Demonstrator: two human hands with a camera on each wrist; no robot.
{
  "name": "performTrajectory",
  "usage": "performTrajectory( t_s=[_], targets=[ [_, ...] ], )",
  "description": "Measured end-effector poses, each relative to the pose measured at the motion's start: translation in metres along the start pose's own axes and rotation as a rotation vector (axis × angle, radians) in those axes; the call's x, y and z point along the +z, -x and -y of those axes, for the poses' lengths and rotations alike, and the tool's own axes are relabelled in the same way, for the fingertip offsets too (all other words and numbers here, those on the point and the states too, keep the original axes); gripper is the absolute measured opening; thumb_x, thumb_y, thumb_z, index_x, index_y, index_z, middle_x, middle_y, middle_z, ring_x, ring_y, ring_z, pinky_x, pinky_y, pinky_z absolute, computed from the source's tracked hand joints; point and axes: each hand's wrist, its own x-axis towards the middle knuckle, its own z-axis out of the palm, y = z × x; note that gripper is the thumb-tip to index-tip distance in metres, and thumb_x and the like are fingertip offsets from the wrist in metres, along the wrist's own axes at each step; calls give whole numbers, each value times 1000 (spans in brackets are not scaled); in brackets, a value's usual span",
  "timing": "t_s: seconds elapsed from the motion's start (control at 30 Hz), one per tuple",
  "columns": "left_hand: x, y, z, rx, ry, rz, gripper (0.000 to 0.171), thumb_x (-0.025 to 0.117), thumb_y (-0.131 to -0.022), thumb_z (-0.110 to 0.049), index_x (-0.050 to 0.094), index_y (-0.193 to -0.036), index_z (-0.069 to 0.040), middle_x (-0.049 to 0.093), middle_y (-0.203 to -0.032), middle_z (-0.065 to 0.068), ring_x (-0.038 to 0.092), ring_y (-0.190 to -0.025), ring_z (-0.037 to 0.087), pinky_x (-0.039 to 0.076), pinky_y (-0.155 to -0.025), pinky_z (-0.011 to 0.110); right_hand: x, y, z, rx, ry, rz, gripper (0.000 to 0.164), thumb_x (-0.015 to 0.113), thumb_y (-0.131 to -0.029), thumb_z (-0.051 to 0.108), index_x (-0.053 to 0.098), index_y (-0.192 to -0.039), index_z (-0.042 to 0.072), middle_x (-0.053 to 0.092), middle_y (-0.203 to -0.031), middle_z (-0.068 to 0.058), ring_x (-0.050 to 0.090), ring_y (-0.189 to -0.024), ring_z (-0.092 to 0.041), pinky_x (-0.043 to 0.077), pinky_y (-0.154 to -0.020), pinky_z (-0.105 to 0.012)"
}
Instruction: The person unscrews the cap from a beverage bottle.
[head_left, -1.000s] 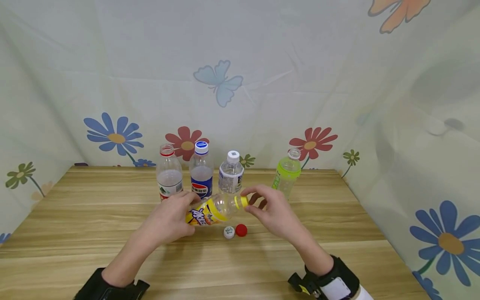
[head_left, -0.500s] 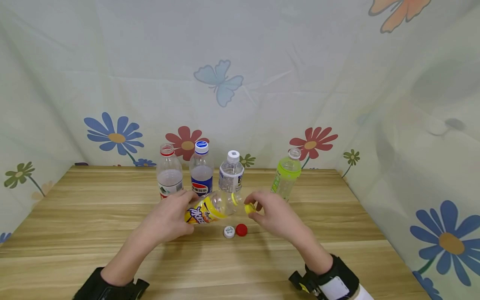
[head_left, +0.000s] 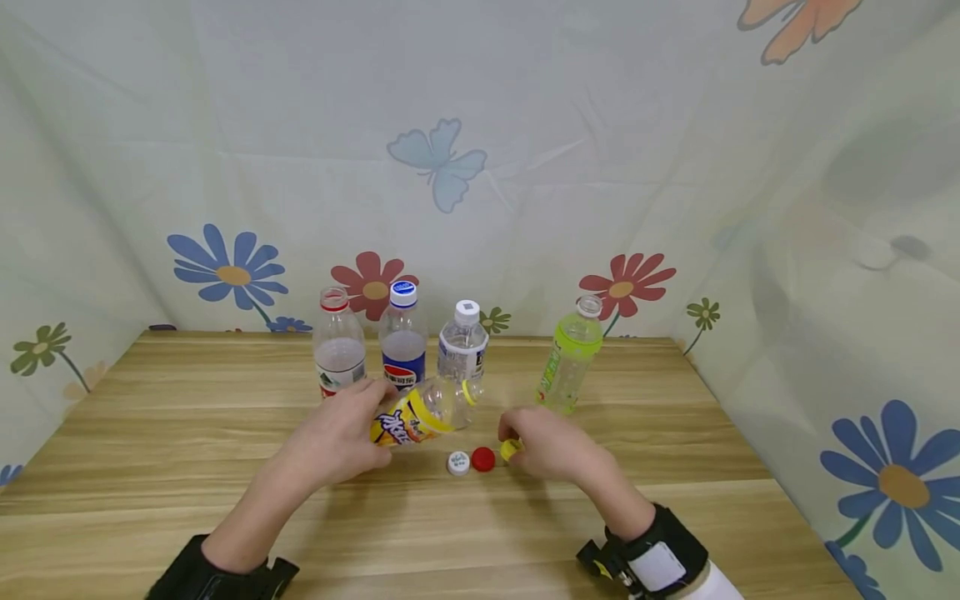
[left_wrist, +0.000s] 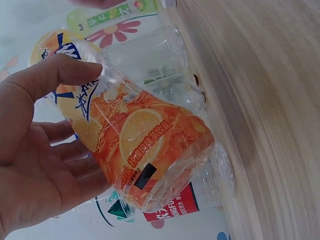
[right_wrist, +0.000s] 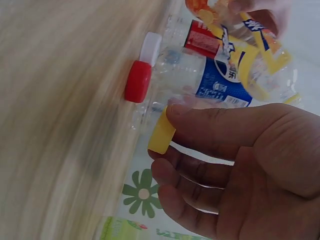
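Note:
My left hand (head_left: 341, 433) grips a clear bottle with a yellow label (head_left: 412, 419), tilted so its uncapped neck points right. The left wrist view shows the thumb across the label, which has an orange slice (left_wrist: 142, 132) printed near the base. Between thumb and fingertips, my right hand (head_left: 551, 442) pinches a yellow bottle cap (right_wrist: 162, 131) close over the table, just right of a red cap (head_left: 483, 459). Touching that red cap on its left is a white cap (head_left: 458, 463).
Behind my hands stand a red-ringed open bottle (head_left: 340, 350), a blue-labelled bottle with a cap (head_left: 403, 346) and a white-capped clear bottle (head_left: 462, 342). An uncapped green-labelled bottle (head_left: 572, 354) stands farther right. A flowered cloth (head_left: 525, 167) hangs at the table's back edge.
The yellow cap has come off the bottle's neck. My right hand has carried it down and slightly right, beside the red cap. The left hand holds the bottle almost still.

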Motion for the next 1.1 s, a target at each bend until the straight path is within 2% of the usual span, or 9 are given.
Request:
performTrajectory(
  t_s=[0.17,0.63,1.1],
  targets=[
    [0,0,0,6,3,-1,63,90,-67,-17,59,-121,-12,58,-112,-2,58,-100,16,49,-90,38,3,-3,-6,21,1,37,20,78,-80,7,66,-95,10,60,-89,3,56,-81,-13,47,-71,-29],
    [2,-1,-1,2,-12,4,62,89,-68,-17,58,-121,-13,59,-112,-3,57,-102,16,49,-90,38,17,-12,-14,-1,-2,84,18,78,-83,8,64,-93,12,57,-82,5,52,-76,-12,44,-66,-26],
    [2,2,-5,19,-28,11,61,88,-68,-20,58,-120,-15,59,-113,-5,58,-100,13,48,-91,37,19,-14,-16,-28,-19,73,21,80,-82,8,63,-94,10,57,-83,2,51,-76,-13,43,-66,-26]
  ],
)
